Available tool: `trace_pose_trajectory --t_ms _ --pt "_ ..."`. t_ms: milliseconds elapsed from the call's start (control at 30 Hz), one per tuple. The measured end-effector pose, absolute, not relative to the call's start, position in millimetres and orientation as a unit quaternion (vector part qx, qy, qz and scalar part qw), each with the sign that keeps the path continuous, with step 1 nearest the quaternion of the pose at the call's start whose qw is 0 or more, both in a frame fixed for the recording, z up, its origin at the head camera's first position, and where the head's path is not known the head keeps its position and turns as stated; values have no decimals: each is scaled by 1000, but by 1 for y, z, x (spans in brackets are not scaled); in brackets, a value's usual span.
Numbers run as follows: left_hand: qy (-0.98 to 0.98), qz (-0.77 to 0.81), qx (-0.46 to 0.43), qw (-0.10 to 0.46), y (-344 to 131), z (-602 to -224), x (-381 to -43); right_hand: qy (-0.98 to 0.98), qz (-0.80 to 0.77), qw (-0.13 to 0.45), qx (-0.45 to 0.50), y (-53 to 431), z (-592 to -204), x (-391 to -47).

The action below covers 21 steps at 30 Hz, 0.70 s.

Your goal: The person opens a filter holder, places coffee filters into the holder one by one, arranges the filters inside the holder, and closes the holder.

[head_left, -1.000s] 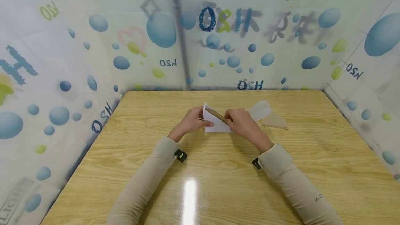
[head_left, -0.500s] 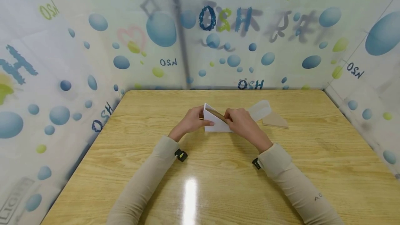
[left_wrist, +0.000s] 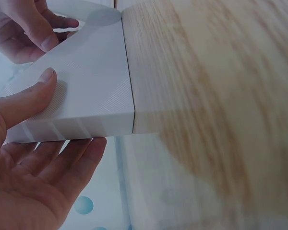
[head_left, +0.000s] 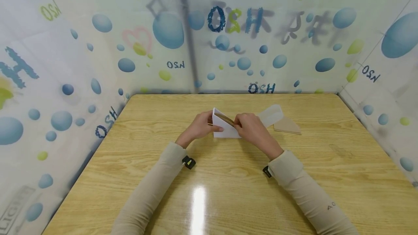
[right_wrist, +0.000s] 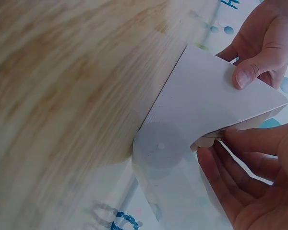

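A white filter box (head_left: pixel 225 130) with a slanted open top stands on the table. My left hand (head_left: pixel 200 124) grips its tall end, with the thumb (left_wrist: pixel 45 91) on the near face and the fingers behind. Brown paper coffee filters (head_left: pixel 224 118) show inside the opening. Over the low end, my right hand (head_left: pixel 253 128) pinches the filters' edge between thumb and fingertips, as the right wrist view shows. A translucent lid (right_wrist: pixel 182 191) swings out from the box's lower corner on a round pivot (right_wrist: pixel 161 143).
Right of the box, a fan-shaped brown coffee filter stack (head_left: pixel 287 125) lies on the wooden table (head_left: pixel 156 126), partly overlapped by the lid. Printed curtains (head_left: pixel 202 71) enclose the table's back and sides. Small black devices (head_left: pixel 188 162) are strapped at both wrists.
My right hand has shifted very slightly to the left along the opening, and the brown filter edge looks a bit more parted. My left hand and the box stay in place.
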<state>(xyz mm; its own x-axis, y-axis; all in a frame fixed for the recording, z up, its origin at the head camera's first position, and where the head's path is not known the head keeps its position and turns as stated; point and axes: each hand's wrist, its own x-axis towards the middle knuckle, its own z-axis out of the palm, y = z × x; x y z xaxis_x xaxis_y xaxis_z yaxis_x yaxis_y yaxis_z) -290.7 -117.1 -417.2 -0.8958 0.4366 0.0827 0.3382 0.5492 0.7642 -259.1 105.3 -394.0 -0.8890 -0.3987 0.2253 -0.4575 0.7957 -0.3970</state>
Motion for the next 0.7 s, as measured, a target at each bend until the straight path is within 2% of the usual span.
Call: trace_pose_trajectory --t_ms 700 --pt "878 423 216 61 -116 -416 -290 -949 211 81 221 102 -397 -259"
